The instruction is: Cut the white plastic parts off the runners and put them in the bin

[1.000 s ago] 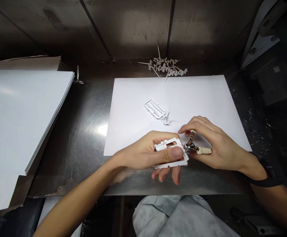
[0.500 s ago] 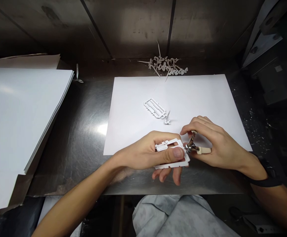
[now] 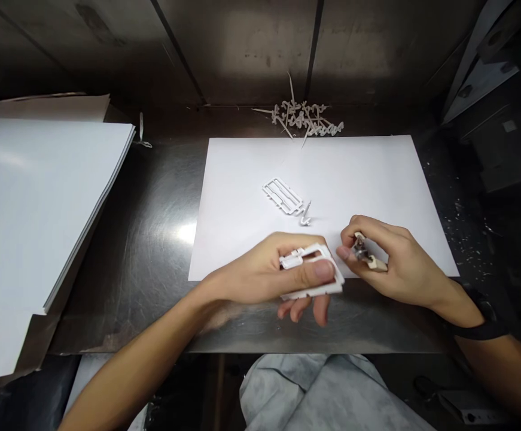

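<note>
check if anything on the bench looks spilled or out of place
Yes: pale specks lie scattered right of the white sheet, standing out like stray crumbs against the dark bench. Behind the sheet, twisted pale stems sit in a jumbled heap, ends jutting out.

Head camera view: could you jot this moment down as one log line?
left hand: holds white frame | right hand: holds pale-handled tool, apart from frame | paper sheet: second frame lies on it

No text legible, though the dark right side shows poorly.
</note>
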{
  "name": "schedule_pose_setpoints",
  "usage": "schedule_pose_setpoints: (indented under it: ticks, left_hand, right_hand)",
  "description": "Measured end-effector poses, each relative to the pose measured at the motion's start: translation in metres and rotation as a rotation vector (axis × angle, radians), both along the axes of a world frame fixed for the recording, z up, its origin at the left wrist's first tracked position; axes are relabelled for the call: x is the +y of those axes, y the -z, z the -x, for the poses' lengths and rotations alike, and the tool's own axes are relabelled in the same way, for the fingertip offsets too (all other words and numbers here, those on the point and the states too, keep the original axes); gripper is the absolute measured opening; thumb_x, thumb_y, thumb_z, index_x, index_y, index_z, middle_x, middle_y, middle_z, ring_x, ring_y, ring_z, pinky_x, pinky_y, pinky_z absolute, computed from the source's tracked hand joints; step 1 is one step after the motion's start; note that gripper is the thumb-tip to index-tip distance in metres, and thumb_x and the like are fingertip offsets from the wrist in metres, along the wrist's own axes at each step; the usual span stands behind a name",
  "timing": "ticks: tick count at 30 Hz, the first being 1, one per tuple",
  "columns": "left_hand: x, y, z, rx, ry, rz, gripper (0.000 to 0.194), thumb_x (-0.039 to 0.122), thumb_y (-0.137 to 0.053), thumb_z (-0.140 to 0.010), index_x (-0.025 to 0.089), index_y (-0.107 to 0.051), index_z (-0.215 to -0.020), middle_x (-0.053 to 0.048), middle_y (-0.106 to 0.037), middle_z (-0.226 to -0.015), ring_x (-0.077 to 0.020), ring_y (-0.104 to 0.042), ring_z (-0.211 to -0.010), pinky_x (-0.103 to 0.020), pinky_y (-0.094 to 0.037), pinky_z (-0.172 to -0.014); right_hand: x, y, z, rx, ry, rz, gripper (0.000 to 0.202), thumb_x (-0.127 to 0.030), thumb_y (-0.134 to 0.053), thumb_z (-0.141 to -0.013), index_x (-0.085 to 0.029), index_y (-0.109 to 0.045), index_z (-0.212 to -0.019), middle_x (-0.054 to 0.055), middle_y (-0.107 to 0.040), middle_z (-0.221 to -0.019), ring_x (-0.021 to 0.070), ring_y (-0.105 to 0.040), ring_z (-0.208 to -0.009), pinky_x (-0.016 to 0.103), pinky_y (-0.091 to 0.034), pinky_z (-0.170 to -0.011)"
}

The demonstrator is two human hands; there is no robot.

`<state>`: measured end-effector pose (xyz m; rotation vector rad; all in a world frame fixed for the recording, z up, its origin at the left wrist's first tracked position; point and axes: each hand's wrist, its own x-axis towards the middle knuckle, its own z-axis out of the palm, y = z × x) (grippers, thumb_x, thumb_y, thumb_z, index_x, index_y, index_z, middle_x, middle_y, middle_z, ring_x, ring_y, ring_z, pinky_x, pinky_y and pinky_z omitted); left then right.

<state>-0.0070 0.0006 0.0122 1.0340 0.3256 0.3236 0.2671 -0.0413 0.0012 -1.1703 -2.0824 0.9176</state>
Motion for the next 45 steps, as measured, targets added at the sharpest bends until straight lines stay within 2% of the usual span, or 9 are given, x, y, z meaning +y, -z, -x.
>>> schedule_pose_setpoints:
  ticks: [6,11,17,23,28,31,35,40,45]
  left_hand:
    - [0.024,0.005,0.006,0.096,-0.611,-0.107,0.040,0.053,-0.064,-0.116,0.019,-0.080,-0.128,-0.004,-0.071,-0.101,-0.0109,-0.063,-0.076,-0.022,-0.054,-0.072]
    - [0.040,0.017,0.009,0.212,-0.861,-0.202,0.031,0.041,-0.065,-0.114,0.016,-0.075,-0.127,-0.004,-0.066,-0.104,-0.0126,-0.060,-0.080,-0.025,-0.051,-0.076]
    - [0.044,0.028,0.011,0.286,-0.911,-0.393,0.023,0.035,-0.064,-0.112,0.018,-0.068,-0.127,-0.006,-0.072,-0.107,-0.0151,-0.064,-0.082,-0.028,-0.054,-0.079]
    - [0.036,0.021,0.016,0.365,-0.931,-0.759,0.026,0.040,-0.048,-0.122,0.022,-0.060,-0.136,-0.009,-0.079,-0.127,-0.0203,-0.073,-0.104,-0.034,-0.055,-0.092]
    - [0.036,0.023,0.019,0.415,-0.838,-1.012,0.024,0.021,-0.046,-0.118,0.020,-0.054,-0.140,-0.014,-0.076,-0.137,-0.0264,-0.072,-0.122,-0.041,-0.054,-0.102]
    - [0.039,0.030,0.020,0.504,-0.812,-1.045,0.025,0.016,-0.046,-0.113,0.020,-0.056,-0.135,-0.016,-0.074,-0.136,-0.0296,-0.070,-0.123,-0.045,-0.052,-0.104]
    - [0.044,0.038,0.020,0.545,-0.785,-1.036,0.023,0.014,-0.044,-0.112,0.020,-0.056,-0.131,-0.016,-0.073,-0.134,-0.0286,-0.070,-0.121,-0.043,-0.052,-0.103]
    - [0.046,0.042,0.020,0.564,-0.784,-1.034,0.020,0.019,-0.045,-0.114,0.020,-0.057,-0.130,-0.013,-0.073,-0.128,-0.0268,-0.070,-0.114,-0.041,-0.052,-0.100]
    - [0.047,0.042,0.020,0.568,-0.887,-1.025,0.018,0.025,-0.046,-0.117,0.020,-0.059,-0.129,-0.014,-0.074,-0.130,-0.0274,-0.070,-0.119,-0.042,-0.053,-0.104]
  right_hand:
    - [0.008,0.003,0.006,0.055,0.261,0.089,0.010,-0.031,-0.064,-0.119,-0.028,-0.072,-0.113,-0.002,-0.066,-0.097,0.0194,-0.061,-0.083,0.033,-0.046,-0.078]
    - [0.023,0.006,0.025,0.044,0.307,0.128,0.025,-0.040,-0.073,-0.114,-0.030,-0.073,-0.137,0.001,-0.071,-0.107,0.0248,-0.067,-0.097,0.036,-0.049,-0.088]
    - [0.055,0.012,0.045,-0.021,0.179,0.047,0.019,-0.042,-0.068,-0.116,-0.024,-0.072,-0.119,0.005,-0.076,-0.109,0.0296,-0.068,-0.102,0.040,-0.049,-0.086]
    - [0.066,0.000,0.026,-0.039,-0.005,0.048,0.017,-0.038,-0.062,-0.119,-0.024,-0.073,-0.114,0.002,-0.073,-0.099,0.0244,-0.067,-0.088,0.037,-0.048,-0.082]
    - [0.062,-0.003,0.014,-0.058,0.051,0.011,0.016,-0.039,-0.068,-0.117,-0.025,-0.073,-0.121,0.002,-0.072,-0.101,0.0239,-0.065,-0.087,0.037,-0.047,-0.080]
    - [0.063,0.005,0.024,-0.051,0.043,0.014,0.026,-0.044,-0.076,-0.113,-0.025,-0.073,-0.131,0.005,-0.076,-0.110,0.0262,-0.070,-0.096,0.038,-0.049,-0.084]
    - [0.069,0.013,0.041,-0.037,-0.038,0.016,0.014,-0.036,-0.073,-0.113,-0.023,-0.073,-0.120,0.006,-0.079,-0.112,0.0266,-0.071,-0.096,0.039,-0.051,-0.085]
    - [0.078,0.017,0.048,-0.010,-0.100,0.019,0.017,-0.035,-0.076,-0.111,-0.024,-0.074,-0.123,0.006,-0.078,-0.112,0.0266,-0.070,-0.095,0.038,-0.050,-0.083]
    - [0.079,0.016,0.047,0.031,-0.100,0.054,0.015,-0.037,-0.074,-0.112,-0.023,-0.073,-0.116,0.007,-0.078,-0.112,0.0285,-0.071,-0.099,0.041,-0.050,-0.086]
